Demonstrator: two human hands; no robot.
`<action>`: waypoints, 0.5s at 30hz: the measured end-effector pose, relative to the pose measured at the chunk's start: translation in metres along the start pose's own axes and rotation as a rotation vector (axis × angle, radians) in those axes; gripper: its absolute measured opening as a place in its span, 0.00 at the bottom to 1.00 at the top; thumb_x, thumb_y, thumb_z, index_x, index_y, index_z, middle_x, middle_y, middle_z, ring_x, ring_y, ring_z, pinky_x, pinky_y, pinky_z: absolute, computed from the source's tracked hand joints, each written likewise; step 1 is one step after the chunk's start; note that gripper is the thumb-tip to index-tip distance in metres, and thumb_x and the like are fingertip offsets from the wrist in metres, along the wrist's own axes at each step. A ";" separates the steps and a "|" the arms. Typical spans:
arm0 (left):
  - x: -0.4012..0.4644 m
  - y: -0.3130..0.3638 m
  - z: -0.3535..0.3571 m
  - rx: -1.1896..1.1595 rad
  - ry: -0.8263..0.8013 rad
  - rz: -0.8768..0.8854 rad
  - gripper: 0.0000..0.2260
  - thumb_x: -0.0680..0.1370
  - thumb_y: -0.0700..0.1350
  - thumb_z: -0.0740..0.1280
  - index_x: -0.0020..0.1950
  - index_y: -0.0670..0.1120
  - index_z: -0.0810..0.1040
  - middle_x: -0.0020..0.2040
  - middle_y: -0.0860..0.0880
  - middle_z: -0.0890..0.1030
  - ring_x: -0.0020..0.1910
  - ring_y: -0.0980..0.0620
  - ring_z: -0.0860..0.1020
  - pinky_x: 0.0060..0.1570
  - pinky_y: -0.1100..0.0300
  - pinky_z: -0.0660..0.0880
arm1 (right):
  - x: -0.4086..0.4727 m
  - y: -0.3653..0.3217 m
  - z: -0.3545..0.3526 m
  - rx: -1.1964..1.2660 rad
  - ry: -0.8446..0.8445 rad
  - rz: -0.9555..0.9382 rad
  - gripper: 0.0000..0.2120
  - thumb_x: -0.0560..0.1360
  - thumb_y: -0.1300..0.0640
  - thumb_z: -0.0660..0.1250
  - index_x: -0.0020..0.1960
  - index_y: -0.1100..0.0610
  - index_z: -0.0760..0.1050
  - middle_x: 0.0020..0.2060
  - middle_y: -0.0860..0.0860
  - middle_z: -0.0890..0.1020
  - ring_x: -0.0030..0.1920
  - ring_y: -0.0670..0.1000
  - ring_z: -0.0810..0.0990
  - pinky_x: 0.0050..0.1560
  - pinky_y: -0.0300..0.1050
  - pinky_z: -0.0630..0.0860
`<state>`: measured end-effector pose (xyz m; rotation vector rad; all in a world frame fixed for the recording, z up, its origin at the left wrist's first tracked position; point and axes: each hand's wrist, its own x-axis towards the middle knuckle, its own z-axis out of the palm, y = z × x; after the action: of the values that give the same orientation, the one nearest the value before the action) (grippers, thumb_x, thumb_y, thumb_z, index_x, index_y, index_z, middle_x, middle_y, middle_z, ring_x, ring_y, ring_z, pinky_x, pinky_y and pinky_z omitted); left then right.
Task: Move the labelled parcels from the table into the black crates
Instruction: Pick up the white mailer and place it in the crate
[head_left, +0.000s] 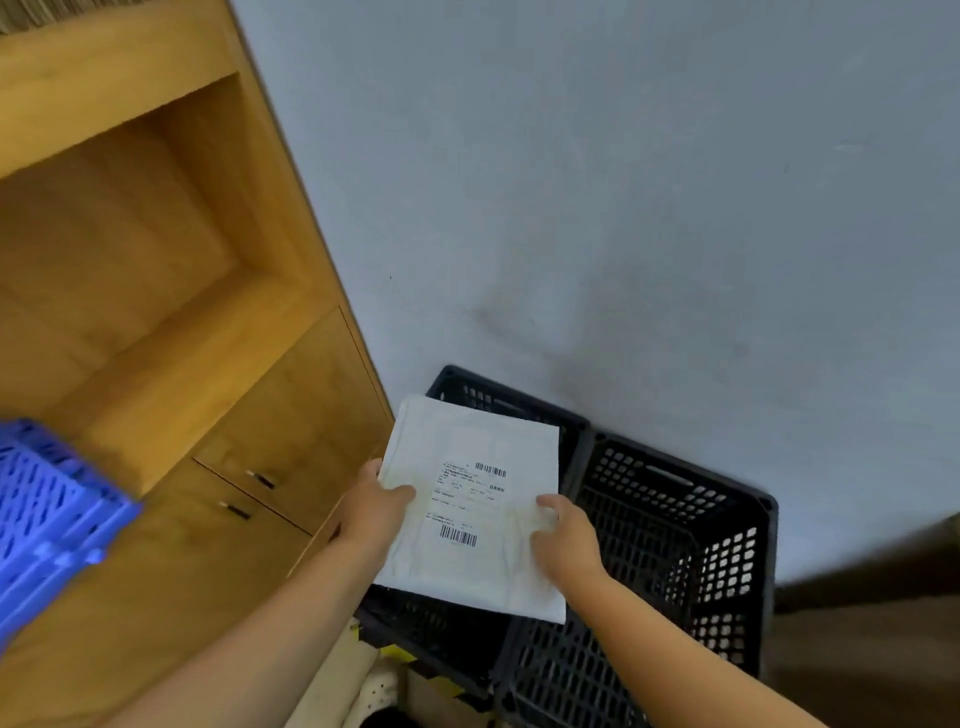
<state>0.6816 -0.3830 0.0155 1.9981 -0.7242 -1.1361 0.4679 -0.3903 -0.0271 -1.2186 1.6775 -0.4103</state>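
Your left hand (371, 512) and right hand (563, 543) both grip the flat white labelled parcel (470, 512) above two black perforated plastic crates (675, 540); wooden cabinet (171, 332) and blue plastic crate (47, 514) sit left.

Barcodes on parcel label (470, 501) (text illegible)

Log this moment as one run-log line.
both hands: left hand, right hand grip white parcel | above black crates | not released
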 end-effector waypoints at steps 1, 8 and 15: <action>0.010 -0.003 0.003 0.050 -0.015 0.021 0.16 0.75 0.35 0.66 0.61 0.46 0.71 0.55 0.45 0.78 0.51 0.45 0.76 0.50 0.53 0.75 | 0.007 0.003 0.005 -0.019 -0.017 0.019 0.24 0.75 0.69 0.59 0.70 0.56 0.66 0.66 0.54 0.71 0.58 0.53 0.75 0.56 0.44 0.76; 0.103 -0.028 0.026 0.554 -0.221 0.069 0.36 0.72 0.43 0.72 0.76 0.47 0.59 0.73 0.44 0.60 0.70 0.44 0.64 0.65 0.53 0.68 | 0.061 0.017 0.044 -0.102 -0.071 0.149 0.22 0.75 0.69 0.61 0.69 0.66 0.66 0.66 0.58 0.70 0.62 0.56 0.74 0.56 0.39 0.73; 0.192 -0.062 0.053 0.909 -0.522 0.213 0.34 0.71 0.50 0.72 0.75 0.55 0.61 0.77 0.54 0.52 0.73 0.46 0.52 0.70 0.55 0.58 | 0.128 0.034 0.097 -0.217 -0.099 0.232 0.26 0.76 0.64 0.64 0.72 0.55 0.62 0.75 0.54 0.50 0.71 0.57 0.62 0.66 0.45 0.68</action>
<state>0.7301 -0.5071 -0.1452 2.2212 -1.9504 -1.3439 0.5311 -0.4603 -0.1621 -1.1607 1.7867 -0.0263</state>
